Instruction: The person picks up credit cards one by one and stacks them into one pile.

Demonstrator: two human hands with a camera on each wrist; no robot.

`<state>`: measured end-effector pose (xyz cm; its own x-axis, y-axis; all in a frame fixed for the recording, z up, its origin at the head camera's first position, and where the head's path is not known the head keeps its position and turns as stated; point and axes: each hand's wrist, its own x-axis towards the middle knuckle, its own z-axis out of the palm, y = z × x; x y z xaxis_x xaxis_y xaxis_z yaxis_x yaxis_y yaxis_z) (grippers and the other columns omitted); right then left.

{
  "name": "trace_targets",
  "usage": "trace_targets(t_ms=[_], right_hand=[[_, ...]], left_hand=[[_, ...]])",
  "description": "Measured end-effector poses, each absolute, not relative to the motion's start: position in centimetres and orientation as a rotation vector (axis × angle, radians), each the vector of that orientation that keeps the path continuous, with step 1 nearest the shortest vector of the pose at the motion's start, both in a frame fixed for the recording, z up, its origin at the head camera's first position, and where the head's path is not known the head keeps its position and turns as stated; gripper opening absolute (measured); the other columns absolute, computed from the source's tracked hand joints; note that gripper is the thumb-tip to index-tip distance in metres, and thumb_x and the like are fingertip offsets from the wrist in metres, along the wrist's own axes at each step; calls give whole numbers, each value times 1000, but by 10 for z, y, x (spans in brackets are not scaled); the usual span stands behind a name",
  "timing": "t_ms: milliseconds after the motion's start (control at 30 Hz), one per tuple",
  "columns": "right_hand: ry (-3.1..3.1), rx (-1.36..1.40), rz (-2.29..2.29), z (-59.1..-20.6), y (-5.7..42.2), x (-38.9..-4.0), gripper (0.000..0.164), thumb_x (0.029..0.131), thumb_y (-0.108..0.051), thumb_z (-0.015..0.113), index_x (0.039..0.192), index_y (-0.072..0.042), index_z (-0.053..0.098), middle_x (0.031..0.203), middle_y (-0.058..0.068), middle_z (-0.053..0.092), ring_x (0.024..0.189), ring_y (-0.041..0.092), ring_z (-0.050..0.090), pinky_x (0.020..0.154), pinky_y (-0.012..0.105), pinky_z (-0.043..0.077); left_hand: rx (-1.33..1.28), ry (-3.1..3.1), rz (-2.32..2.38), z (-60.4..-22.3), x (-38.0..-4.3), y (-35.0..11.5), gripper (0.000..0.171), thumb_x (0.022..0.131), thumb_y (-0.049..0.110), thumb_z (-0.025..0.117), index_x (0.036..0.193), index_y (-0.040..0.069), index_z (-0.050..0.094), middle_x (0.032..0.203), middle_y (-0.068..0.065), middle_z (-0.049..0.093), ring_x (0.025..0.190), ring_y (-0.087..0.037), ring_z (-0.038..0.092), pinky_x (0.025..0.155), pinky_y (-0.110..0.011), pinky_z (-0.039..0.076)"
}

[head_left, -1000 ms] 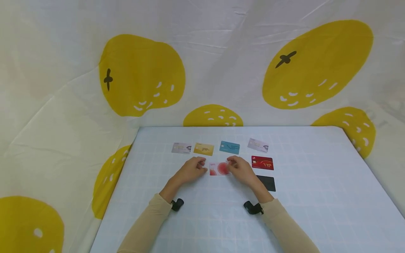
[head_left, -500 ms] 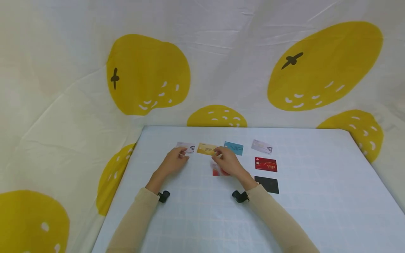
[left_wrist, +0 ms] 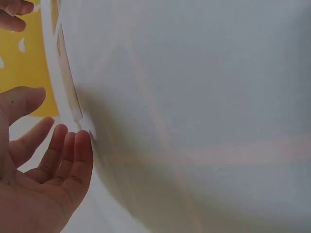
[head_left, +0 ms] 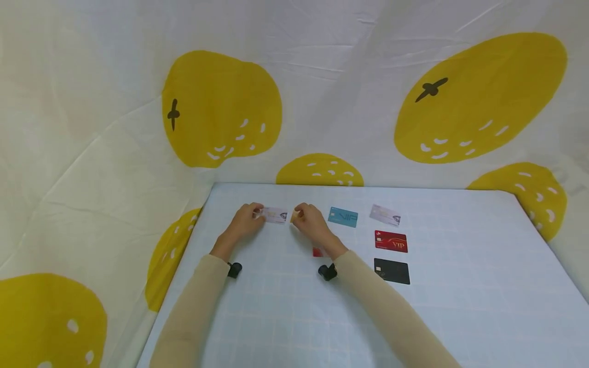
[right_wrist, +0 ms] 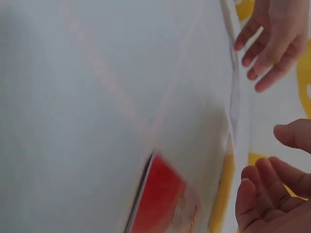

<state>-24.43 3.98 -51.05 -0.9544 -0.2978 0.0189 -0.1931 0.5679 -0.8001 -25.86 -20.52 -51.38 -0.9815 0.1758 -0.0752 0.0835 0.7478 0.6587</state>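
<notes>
Leftmost pale card (head_left: 275,215): long axis left-right. Left hand (head_left: 246,221) nearer, at its left end, fingers loose, thumb apart. Right hand (head_left: 314,225), also loose, over yellow card (head_left: 293,215).

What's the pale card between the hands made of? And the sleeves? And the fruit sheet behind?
The pale card looks like smooth plastic: flat, thin and printed, though coated paper is possible. The sleeves seem soft cloth, matte, with no shine. The fruit sheet has creases and a faint sheen, so maybe fabric or thin plastic.
</notes>
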Motion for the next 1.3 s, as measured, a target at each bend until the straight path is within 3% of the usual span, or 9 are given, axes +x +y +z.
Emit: trace_targets(t_ms=[200, 367, 1000, 1300], right_hand=[[2724, -419, -1314, -524, 18, -260, 39, 93, -15, 71, 125, 3, 57, 91, 10, 60, 81, 23, 55, 74, 32, 51], [2724, -343, -1239, -526, 10, -262, 46, 93, -19, 72, 131, 1, 54, 90, 9, 58, 78, 23, 53, 70, 31, 48], [2900, -288, -942, -534, -3, -262, 42, 91, -20, 73, 127, -3, 60, 101, 13, 59, 88, 29, 54, 78, 41, 46], [2868, -266, -973, -537, -5, -263, 42, 92, -19, 71, 130, -4, 57, 107, 14, 59, 94, 30, 52, 83, 43, 44]], left_hand=[[205, 2763, 1068, -517, -270, -211, 45, 95, 18, 66, 135, 1, 57, 123, -19, 59, 111, -34, 54, 96, -49, 44], [179, 2723, 1078, -521, -274, -216, 48, 95, 18, 66, 138, 3, 55, 125, -18, 58, 113, -32, 53, 99, -47, 42], [239, 2715, 1070, -527, -277, -222, 48, 91, 8, 67, 138, 0, 55, 115, -15, 56, 103, -28, 50, 92, -43, 42], [220, 2705, 1095, -528, -277, -221, 51, 92, 7, 67, 140, -1, 53, 118, -16, 55, 107, -30, 50, 97, -45, 42]])
